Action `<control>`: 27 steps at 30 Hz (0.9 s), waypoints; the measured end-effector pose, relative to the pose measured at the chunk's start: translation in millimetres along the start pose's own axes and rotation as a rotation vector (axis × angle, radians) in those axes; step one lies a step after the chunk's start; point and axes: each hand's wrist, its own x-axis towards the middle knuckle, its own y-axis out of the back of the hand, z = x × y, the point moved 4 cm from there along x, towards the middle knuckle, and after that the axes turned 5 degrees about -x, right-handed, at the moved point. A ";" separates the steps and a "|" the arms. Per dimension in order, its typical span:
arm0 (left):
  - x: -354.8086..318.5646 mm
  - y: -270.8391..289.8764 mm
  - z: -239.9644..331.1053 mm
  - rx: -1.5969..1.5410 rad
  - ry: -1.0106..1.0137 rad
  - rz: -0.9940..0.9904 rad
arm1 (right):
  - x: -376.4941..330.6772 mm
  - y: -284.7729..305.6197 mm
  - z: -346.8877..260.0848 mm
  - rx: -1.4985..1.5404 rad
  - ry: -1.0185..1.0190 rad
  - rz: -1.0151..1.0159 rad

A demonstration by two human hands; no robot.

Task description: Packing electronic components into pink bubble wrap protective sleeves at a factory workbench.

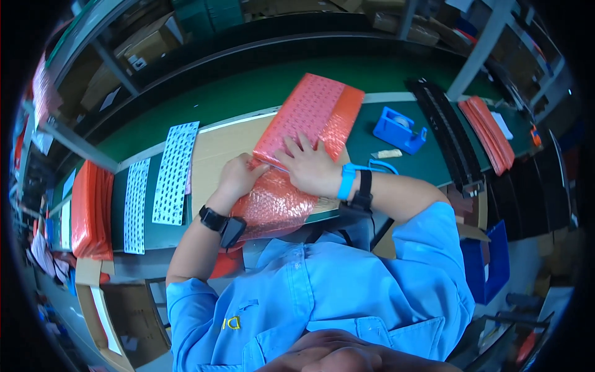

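Note:
A red bubble-wrap bag [310,124] lies slanted over a piece of cardboard on the table, its near part hanging toward my body. Rows of small marks show through its pinkish upper part; what is inside cannot be made out clearly. My left hand [238,177] is closed on the bag's left edge near a fold, thumb toward the middle. Flat on the bag, with fingers spread, rests my right hand [310,168]. A blue band [347,181] with a cord circles my right wrist.
Right of the bag are a blue tape dispenser [400,129], a long black strip [443,133] and red bubble-wrap bags [488,133]. Two patterned sheets [176,173] and a stack of red bags [92,211] lie left. Behind runs a green surface [248,93]; metal posts [483,53] rise there.

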 end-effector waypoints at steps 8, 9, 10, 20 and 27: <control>-15.5 11.7 13.9 0.066 -0.071 -0.227 | 2.7 -24.5 81.3 0.196 0.131 0.272; -18.5 14.7 14.7 0.123 -0.025 -0.300 | -4.8 -23.0 90.8 0.268 0.159 0.397; -23.2 18.0 11.3 0.125 -0.038 -0.310 | -14.3 -15.0 103.0 0.266 0.142 0.398; 3.4 38.3 -12.6 0.008 -0.626 -0.174 | -157.0 -19.0 155.0 0.275 -0.377 0.375; 8.1 22.9 -24.9 0.000 -0.532 -0.221 | -153.1 -18.6 154.5 -0.235 -0.242 0.339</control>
